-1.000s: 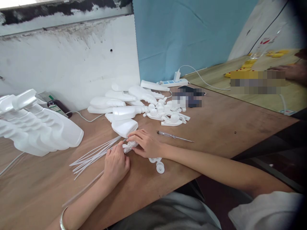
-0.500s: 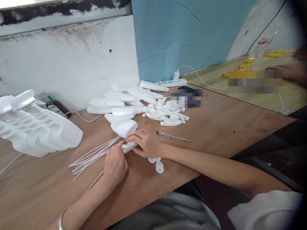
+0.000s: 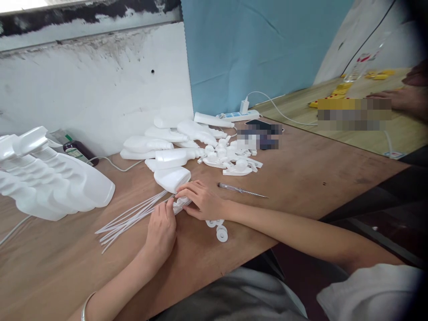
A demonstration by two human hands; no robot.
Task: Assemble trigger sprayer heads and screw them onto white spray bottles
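Between my hands, low over the table, is a small white plastic part (image 3: pixel 181 204), mostly covered by fingers. My right hand (image 3: pixel 202 201) is closed around its right end. At its left end, my left hand (image 3: pixel 163 225) has its fingers bent against the part. A bundle of thin white tubes (image 3: pixel 129 220) lies just left of my left hand. White ring-shaped washers (image 3: pixel 221 233) rest on the table below my right wrist. Beyond the hands lies a white plastic shell (image 3: pixel 172 178).
A screwdriver (image 3: pixel 242 190) lies right of the hands. Farther back are several white bottle-like pieces (image 3: pixel 165 145) and small white fittings (image 3: pixel 240 166). Large white bottles (image 3: pixel 63 183) stand at left near a dark bottle (image 3: pixel 79 151). A power strip (image 3: pixel 239 116) and another person's hand (image 3: pixel 397 98) are at the back right.
My left hand has shifted slightly, its fingers now more upright against the white part. My right hand keeps its hold.
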